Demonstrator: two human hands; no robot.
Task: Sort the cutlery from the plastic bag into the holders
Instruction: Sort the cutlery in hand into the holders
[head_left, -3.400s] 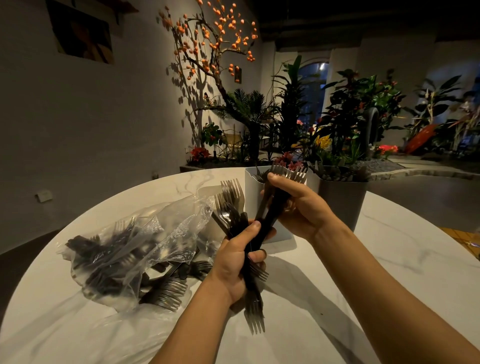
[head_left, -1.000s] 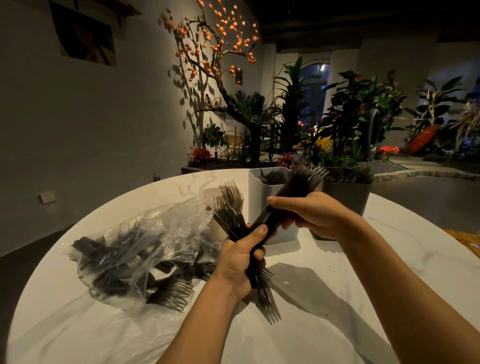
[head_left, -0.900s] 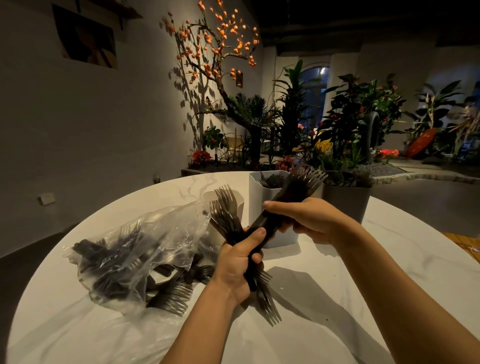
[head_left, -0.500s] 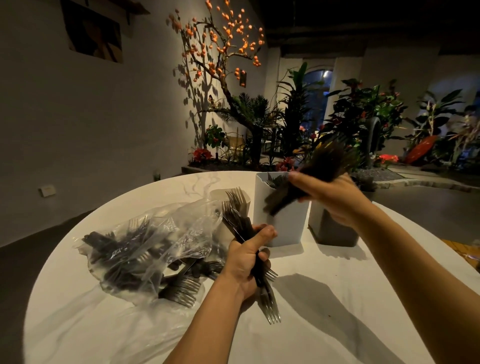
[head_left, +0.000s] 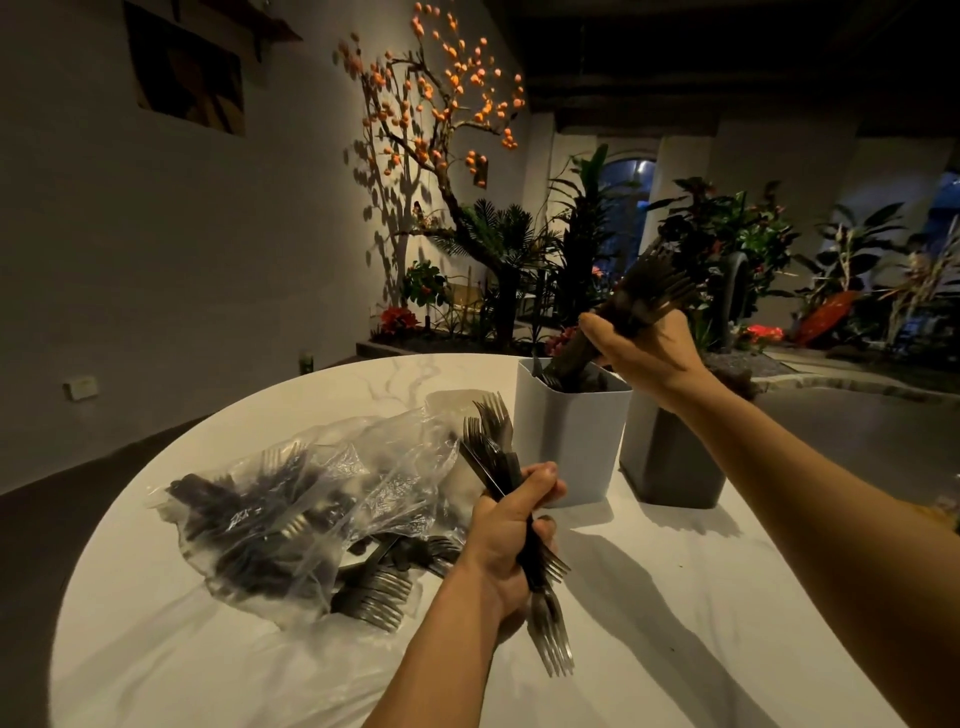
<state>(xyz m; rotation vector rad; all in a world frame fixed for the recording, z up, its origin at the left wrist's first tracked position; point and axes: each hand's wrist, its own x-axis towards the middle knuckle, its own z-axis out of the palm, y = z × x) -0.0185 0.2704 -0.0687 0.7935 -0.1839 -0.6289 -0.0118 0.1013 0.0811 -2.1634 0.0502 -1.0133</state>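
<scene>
Forks fill both hands. The right hand (head_left: 647, 351) is curled tight round a bunch of forks (head_left: 631, 304), prongs up, with the handle ends dipping into the white holder (head_left: 569, 447). More forks already stand inside that holder. The left hand (head_left: 511, 535) grips a second bunch of forks (head_left: 498, 452) above the counter (head_left: 675, 597); some prongs stick up past the thumb and some hang down below the fist.

Just right of the white holder stands a dark grey holder (head_left: 667, 462), partly hidden behind the right arm. The two holders are very close, but I cannot tell if they touch. To the left lies the clear plastic bag (head_left: 311, 504), crumpled, with many dark forks inside. A few loose forks (head_left: 376, 595) spill out of its open end near the left wrist. Something pale peeks out behind the bag, too hidden to tell what it is.

The counter is round, white and marbled. Behind it grow green plants (head_left: 571, 260) with red flowers, and a bare tree with orange balls (head_left: 441, 93) throws its shadow on the wall. A dark picture (head_left: 189, 83) hangs high on the left. No words can be read anywhere.
</scene>
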